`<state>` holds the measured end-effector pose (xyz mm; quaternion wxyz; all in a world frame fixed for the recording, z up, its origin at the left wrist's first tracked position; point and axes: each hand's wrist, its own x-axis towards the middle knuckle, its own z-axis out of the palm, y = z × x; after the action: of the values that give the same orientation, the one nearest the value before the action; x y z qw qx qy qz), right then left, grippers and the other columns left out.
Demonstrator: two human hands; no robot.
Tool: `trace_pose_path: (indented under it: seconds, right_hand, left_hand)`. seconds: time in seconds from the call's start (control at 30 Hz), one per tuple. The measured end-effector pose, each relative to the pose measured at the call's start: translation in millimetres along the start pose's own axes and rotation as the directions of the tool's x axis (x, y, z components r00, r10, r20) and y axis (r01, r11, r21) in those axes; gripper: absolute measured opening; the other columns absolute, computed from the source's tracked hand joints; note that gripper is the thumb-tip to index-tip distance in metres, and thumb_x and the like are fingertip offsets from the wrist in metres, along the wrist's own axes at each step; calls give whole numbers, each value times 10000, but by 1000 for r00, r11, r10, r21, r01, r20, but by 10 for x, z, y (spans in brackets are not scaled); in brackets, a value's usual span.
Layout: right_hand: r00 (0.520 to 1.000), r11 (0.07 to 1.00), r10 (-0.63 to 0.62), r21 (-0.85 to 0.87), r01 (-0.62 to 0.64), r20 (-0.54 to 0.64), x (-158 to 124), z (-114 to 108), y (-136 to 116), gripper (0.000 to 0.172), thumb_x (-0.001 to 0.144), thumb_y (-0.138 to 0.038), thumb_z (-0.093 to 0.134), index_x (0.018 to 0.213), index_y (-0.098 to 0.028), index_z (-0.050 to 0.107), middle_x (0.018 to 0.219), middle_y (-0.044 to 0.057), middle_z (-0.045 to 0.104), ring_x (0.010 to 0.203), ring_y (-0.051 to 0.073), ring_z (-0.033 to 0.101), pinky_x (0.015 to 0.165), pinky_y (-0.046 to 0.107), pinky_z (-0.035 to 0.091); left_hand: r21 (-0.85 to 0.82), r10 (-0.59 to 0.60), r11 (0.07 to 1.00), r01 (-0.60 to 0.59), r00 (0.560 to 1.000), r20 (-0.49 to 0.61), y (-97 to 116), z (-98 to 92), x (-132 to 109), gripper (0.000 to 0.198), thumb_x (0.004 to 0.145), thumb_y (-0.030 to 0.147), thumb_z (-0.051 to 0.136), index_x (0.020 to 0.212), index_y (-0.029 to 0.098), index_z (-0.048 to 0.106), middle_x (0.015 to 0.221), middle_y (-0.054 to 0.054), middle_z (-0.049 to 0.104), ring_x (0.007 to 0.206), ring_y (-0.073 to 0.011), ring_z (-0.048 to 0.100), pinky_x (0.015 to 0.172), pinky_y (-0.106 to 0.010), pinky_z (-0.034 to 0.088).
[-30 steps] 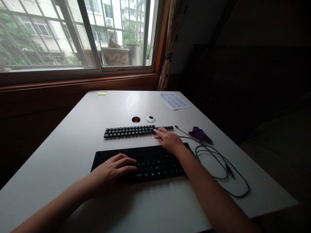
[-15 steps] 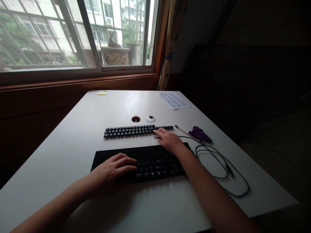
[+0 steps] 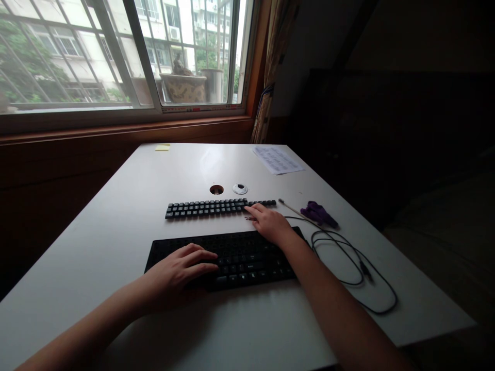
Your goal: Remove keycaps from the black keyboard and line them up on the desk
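A black keyboard (image 3: pixel 247 255) lies across the near part of the white desk. Its lower right part shows keycaps, while the upper left looks dark and bare, too dim to make out fully. My left hand (image 3: pixel 181 264) rests on its left side, fingers stretched out over the keys. Behind the keyboard, loose black keycaps (image 3: pixel 204 207) are lined up in rows. My right hand (image 3: pixel 266 221) reaches over the keyboard, its index fingertip touching keycaps toward the right of those rows. Just by its thumb is a small thin brownish item (image 3: pixel 249 219), partly covered.
To the right lie a thin brush-like stick (image 3: pixel 291 207), a purple cloth (image 3: pixel 319 214) and a coiled black cable (image 3: pixel 358 281). Farther back are a cable hole (image 3: pixel 216 190), its white cover (image 3: pixel 240 189), printed paper (image 3: pixel 277 161) and a yellow note (image 3: pixel 162 147).
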<state>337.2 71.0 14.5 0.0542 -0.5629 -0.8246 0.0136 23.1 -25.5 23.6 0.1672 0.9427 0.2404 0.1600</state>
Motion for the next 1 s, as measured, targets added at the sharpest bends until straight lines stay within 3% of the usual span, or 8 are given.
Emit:
trace_pose_path:
  seconds: [1.0]
  right_hand:
    - [1000, 1000, -9, 9, 8, 7, 6, 13, 11, 536, 912, -253, 473, 1446, -303, 463, 1413, 29, 525, 1082, 236, 624, 854, 339, 495]
  left_hand:
    - [9, -36, 999, 36, 999, 37, 18, -8, -2, 457, 900, 295, 645, 1344, 274, 539, 1380, -79, 555, 1212, -268, 495, 993, -450, 510]
